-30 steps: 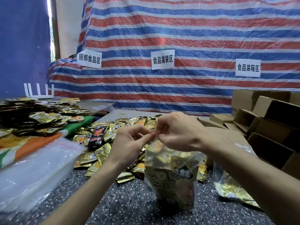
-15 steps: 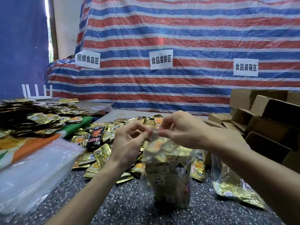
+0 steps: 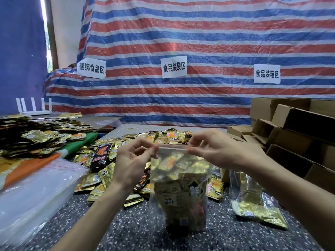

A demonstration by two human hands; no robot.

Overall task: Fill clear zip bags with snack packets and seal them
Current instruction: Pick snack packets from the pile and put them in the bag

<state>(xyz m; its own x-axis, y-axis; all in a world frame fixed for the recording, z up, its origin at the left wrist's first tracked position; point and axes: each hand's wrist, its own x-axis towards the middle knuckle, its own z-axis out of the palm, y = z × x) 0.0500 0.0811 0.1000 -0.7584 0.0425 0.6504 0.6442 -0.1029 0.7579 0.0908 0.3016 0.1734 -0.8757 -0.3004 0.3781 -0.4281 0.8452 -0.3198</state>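
Lower centre of frame: clear zip bag (image 3: 181,192) stands upright on the table (image 3: 126,229), stuffed with gold snack packets, a few dark ones. Its zip strip (image 3: 173,146) runs left-right at frame centre, stretched between both hands. Left hand (image 3: 134,160) pinches the strip's left end with thumb and forefinger; right hand (image 3: 217,151) pinches the right end, other fingers loosely curled. Both equally near. Next press likely follows that horizontal line. Can't tell if it's sealed yet.
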